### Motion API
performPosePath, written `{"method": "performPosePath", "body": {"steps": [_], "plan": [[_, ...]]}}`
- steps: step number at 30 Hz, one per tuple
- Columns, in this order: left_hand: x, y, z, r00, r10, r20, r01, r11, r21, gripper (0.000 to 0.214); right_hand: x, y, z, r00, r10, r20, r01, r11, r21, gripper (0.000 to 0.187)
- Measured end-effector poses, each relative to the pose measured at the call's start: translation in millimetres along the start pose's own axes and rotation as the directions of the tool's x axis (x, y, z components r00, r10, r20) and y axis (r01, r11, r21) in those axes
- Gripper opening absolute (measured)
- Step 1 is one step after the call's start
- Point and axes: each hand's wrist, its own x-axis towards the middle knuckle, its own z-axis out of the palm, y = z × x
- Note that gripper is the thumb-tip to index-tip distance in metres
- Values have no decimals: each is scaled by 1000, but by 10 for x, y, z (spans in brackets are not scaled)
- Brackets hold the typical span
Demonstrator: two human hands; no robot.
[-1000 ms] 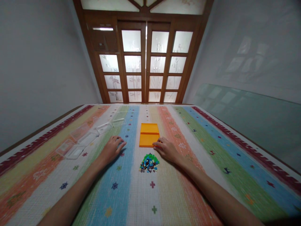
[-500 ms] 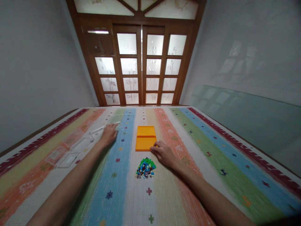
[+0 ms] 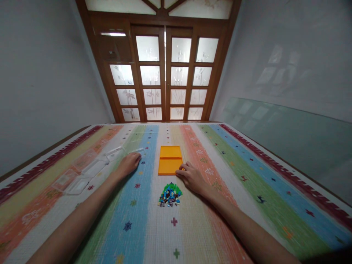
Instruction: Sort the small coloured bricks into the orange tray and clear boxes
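Observation:
My left hand (image 3: 128,163) lies on the mat with its fingers curled against the near edge of a small clear plastic box (image 3: 139,150). My right hand (image 3: 191,176) rests palm down, its bent fingertips pressing on the near right corner of a flat orange tray (image 3: 169,161). The tray lies between my two hands and has a ridge across its middle. A small heap of tiny blue, green and dark bricks (image 3: 169,194) sits on the mat just below the tray, close to my right hand's thumb side.
A row of several more clear boxes (image 3: 95,167) runs down the left side of the striped mat (image 3: 154,227). A wooden glass-paned door (image 3: 165,73) stands beyond the mat's far edge. A glass sheet (image 3: 288,135) leans on the right wall.
My left hand went from the blue stripe up to the clear box, then drew back a little toward me with its fingers on the box. My right hand stayed at the tray's corner.

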Motion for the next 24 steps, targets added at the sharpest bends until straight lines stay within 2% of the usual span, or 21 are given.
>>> {"method": "performPosePath", "body": {"steps": [6, 10, 17, 24], "plan": [[-441, 284, 13, 990, 134, 30, -132, 988, -74, 26, 1, -26, -32, 1000, 11, 2, -11, 1000, 21, 19], [-624, 445, 2, 979, 203, 32, -199, 975, -102, 28, -15, -21, -35, 1000, 8, -6, -8, 999, 35, 18], [-742, 607, -7, 970, 243, 21, -240, 966, -98, 27, -46, 8, -33, 1000, -3, -27, 4, 998, 59, 21], [-771, 664, -26, 963, 267, 28, -265, 962, -65, 27, -52, 3, -58, 1000, 0, -27, 2, 998, 70, 22]]}}
